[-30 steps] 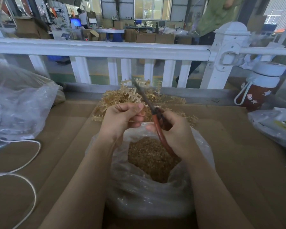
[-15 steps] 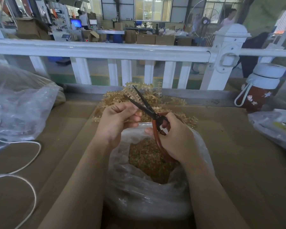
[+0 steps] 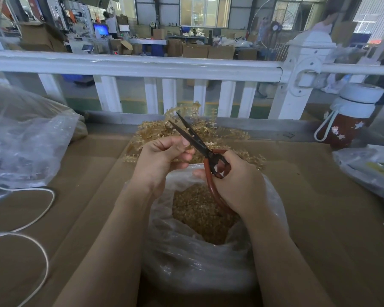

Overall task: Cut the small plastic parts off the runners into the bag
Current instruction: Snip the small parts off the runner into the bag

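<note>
Blades reopened since a second ago, ready for the next snip.
Right hand (image 3: pixel 237 180) fingers curl round red-handled black scissors (image 3: pixel 200 144); left hand (image 3: pixel 162 160) pinches amber plastic runner (image 3: pixel 187 148) at 12 o'clock above clear plastic bag (image 3: pixel 186 258) of cut parts.

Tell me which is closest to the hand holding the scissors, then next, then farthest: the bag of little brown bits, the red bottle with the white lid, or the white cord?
Measured from the right hand:
1. Clear plastic bag of small brown plastic parts: directly under the hand.
2. Dark red bottle with white lid: farther back on the right, by the white fence.
3. White cord: far left on the cardboard.
</note>
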Demonstrator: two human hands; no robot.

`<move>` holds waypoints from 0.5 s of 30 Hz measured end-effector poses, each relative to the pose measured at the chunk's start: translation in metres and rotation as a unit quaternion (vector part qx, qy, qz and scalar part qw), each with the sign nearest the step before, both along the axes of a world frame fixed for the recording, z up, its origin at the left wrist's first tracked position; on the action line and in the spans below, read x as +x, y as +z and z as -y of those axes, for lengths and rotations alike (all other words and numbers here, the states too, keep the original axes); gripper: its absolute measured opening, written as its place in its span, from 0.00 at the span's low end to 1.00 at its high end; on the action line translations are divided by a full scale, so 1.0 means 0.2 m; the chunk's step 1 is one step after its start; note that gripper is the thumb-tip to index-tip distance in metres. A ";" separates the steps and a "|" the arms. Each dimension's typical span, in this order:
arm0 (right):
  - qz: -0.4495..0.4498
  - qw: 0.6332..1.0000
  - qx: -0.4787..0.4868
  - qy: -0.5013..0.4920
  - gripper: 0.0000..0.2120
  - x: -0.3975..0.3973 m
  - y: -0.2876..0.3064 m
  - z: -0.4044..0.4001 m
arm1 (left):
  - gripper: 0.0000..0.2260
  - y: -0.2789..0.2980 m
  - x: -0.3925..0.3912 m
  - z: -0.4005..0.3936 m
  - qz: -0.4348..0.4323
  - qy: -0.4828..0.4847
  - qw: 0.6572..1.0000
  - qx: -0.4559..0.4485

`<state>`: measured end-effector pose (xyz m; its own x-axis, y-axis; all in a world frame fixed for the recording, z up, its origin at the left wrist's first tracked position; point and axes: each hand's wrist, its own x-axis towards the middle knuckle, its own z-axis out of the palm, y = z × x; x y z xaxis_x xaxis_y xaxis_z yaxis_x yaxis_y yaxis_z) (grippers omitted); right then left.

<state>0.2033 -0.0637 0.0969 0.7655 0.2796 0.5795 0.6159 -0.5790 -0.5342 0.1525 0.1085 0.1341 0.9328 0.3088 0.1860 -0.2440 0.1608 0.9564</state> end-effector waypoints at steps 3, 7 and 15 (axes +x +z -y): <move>0.003 1.000 0.010 0.003 0.31 0.00 0.00 0.00 | 0.06 0.00 0.00 0.00 -0.004 0.003 1.000 -0.002; 0.002 1.000 0.016 0.002 0.28 0.00 0.00 0.00 | 0.04 0.01 -0.01 0.00 -0.002 -0.008 1.000 -0.006; -0.004 1.000 0.021 0.014 0.28 0.00 -0.01 -0.01 | 0.16 0.01 0.00 0.02 -0.009 -0.005 0.999 -0.052</move>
